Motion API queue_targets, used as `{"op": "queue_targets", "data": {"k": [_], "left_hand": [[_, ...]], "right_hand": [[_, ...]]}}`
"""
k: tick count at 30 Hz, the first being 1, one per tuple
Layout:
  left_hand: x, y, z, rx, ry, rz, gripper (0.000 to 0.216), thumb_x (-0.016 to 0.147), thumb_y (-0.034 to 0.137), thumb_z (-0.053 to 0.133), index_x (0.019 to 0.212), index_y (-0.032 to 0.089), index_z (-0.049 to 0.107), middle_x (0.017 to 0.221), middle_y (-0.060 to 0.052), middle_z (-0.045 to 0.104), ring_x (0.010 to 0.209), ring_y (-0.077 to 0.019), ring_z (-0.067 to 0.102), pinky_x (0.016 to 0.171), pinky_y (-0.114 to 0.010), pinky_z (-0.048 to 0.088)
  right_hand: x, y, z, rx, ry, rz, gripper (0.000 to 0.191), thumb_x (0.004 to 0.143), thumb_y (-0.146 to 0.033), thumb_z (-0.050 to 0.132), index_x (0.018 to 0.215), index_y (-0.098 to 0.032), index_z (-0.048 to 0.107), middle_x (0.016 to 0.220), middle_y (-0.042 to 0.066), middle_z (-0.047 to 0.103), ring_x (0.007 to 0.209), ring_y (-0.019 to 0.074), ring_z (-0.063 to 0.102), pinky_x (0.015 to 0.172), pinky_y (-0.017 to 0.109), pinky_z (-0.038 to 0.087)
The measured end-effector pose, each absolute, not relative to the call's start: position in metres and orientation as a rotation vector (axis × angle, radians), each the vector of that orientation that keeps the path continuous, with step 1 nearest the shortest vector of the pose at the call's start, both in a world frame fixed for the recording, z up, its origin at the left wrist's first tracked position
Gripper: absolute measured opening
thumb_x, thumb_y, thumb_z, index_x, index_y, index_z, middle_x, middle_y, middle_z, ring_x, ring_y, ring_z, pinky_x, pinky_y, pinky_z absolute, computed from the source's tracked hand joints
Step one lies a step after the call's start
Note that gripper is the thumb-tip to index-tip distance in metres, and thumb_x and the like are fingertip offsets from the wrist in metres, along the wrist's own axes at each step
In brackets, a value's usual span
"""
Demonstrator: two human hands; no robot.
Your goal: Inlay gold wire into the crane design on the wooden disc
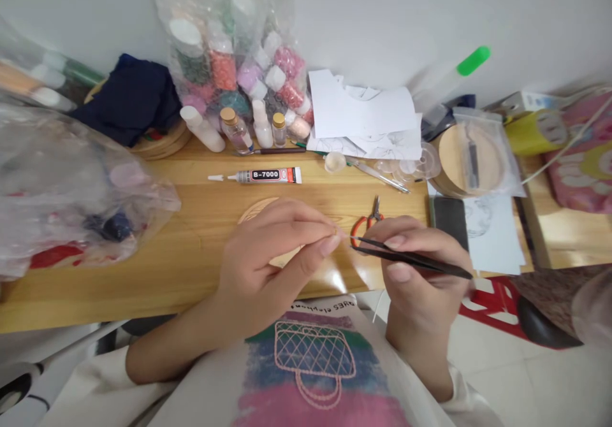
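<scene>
My left hand (277, 248) pinches thumb and forefinger together over the near half of the table. Something tiny and gold-coloured shows at the fingertips, too small to name. My right hand (421, 267) grips black tweezers (411, 258) between thumb and fingers. Their two tips point left, slightly apart, close to my left fingertips. Behind the tweezer tips lie orange-handled pliers (358, 226), partly covered by my right hand. Beneath my left hand is a round wooden piece (255, 209), mostly hidden. A B-7000 glue tube (268, 175) with its pointed nozzle facing left lies beyond my left hand.
Bagged bead jars (222, 64) and small bottles (236, 130) stand along the wall. White papers (363, 108), tools and clear lids are at the back right. A plastic bag (81, 185) fills the left side. A dark phone (449, 220) lies right, near the table edge.
</scene>
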State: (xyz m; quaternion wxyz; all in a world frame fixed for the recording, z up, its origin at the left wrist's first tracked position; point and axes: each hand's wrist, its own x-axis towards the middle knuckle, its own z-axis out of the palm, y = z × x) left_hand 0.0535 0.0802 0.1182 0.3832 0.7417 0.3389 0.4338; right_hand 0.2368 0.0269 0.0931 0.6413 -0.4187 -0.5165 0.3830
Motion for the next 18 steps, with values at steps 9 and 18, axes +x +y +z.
{"op": "queue_targets", "data": {"k": [9, 18], "left_hand": [[0.0569, 0.0796, 0.1191, 1.911, 0.886, 1.064, 0.015, 0.094, 0.011, 0.059, 0.089, 0.019, 0.070, 0.088, 0.001, 0.073, 0.083, -0.0134, 0.070, 0.074, -0.024, 0.058], [0.0584, 0.0808, 0.1218, 1.924, 0.907, 1.077, 0.014, 0.093, 0.012, 0.062, 0.087, 0.022, 0.071, 0.087, 0.002, 0.074, 0.080, -0.0128, 0.070, 0.072, -0.025, 0.058]], "right_hand": [[0.2350, 0.0273, 0.0971, -0.990, -1.240, 0.786, 0.025, 0.080, -0.013, 0.076, 0.102, -0.026, 0.075, 0.088, -0.001, 0.076, 0.082, 0.0157, 0.070, 0.073, 0.033, 0.060], [0.2366, 0.0270, 0.0957, -0.993, -1.247, 0.772, 0.026, 0.080, -0.014, 0.077, 0.102, -0.028, 0.076, 0.089, -0.002, 0.077, 0.083, 0.0151, 0.071, 0.076, 0.031, 0.061]]}}
